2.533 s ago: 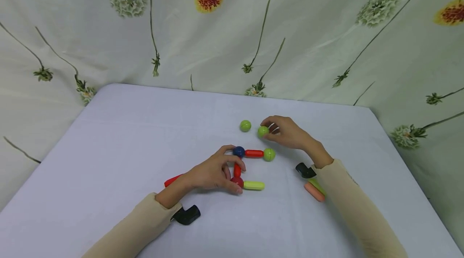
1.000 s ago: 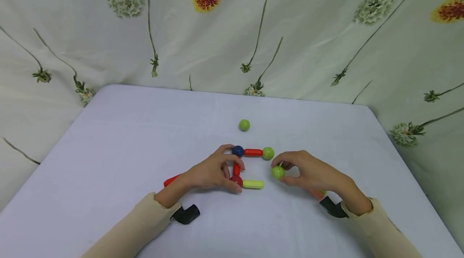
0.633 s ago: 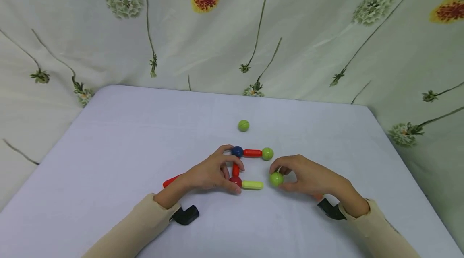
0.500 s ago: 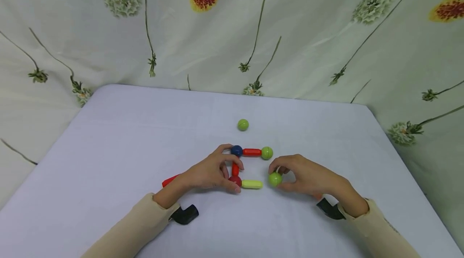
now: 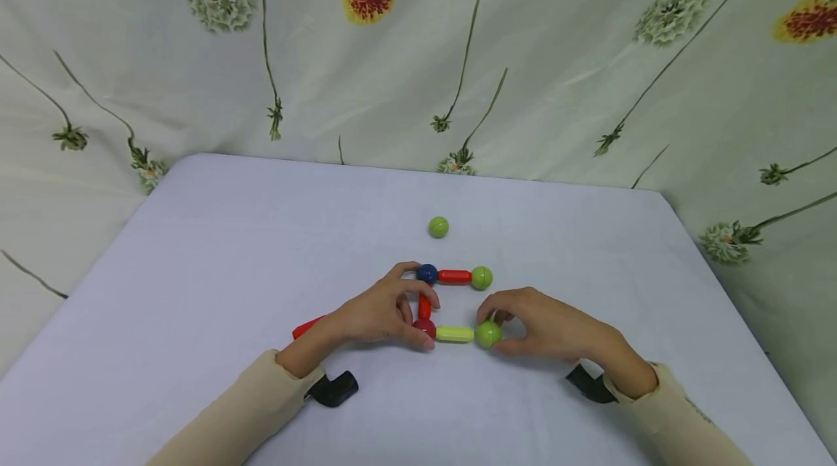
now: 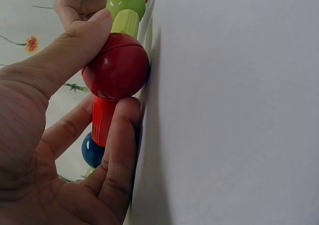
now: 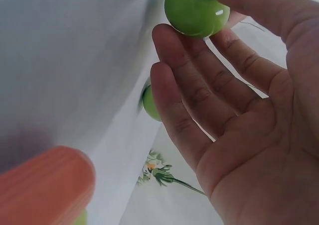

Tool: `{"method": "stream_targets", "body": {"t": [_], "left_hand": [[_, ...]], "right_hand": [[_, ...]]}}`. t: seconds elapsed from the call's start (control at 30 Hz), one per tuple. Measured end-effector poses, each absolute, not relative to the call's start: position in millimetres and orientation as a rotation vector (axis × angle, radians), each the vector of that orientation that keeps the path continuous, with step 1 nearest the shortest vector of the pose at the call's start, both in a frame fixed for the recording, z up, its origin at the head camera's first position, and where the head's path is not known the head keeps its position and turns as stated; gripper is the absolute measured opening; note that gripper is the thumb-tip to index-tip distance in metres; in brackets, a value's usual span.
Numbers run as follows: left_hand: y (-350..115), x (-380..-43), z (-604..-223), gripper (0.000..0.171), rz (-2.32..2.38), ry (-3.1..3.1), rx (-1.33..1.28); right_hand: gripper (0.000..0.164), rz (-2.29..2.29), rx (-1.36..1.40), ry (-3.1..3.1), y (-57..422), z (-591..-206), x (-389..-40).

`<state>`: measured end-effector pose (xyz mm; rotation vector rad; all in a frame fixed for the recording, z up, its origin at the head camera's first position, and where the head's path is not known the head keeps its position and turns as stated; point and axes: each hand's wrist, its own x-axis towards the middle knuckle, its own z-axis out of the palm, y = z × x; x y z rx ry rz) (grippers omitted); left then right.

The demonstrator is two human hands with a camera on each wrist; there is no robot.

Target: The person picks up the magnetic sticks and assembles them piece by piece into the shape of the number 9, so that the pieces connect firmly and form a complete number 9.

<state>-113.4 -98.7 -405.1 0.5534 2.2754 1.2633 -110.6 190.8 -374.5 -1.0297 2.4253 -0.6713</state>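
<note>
My left hand (image 5: 382, 312) grips a red ball (image 6: 117, 68) between thumb and fingers. From that ball a red rod (image 6: 103, 120) leads to a blue ball (image 5: 428, 274), and a yellow-green rod (image 5: 455, 334) points right. Another red rod (image 5: 454, 277) joins the blue ball to a green ball (image 5: 482, 278). My right hand (image 5: 549, 324) pinches a second green ball (image 5: 487, 334) by thumb and fingertips, right at the free end of the yellow-green rod. In the right wrist view that pinched green ball (image 7: 193, 10) shows at the top, the other fingers spread below it.
A loose green ball (image 5: 439, 227) lies farther back on the white table (image 5: 294, 219). One red rod (image 5: 306, 328) pokes out behind the left wrist. An orange rod (image 7: 47, 187) lies near the right wrist, with a bit of yellow-green beside it. Flowered cloth (image 5: 556, 88) hangs behind.
My right hand has brought its green ball from the back of the table toward me, then left to the yellow-green rod's end. My left hand keeps its grip in place.
</note>
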Motion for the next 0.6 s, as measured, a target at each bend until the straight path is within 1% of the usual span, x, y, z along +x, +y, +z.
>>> {"method": "stream_targets", "body": {"t": [0.6], "left_hand": [[-99.4, -114.0, -404.7, 0.046, 1.269, 2.269, 0.557]], "right_hand": [[0.026, -0.671, -1.024, 2.432, 187.8, -374.6, -110.6]]}}
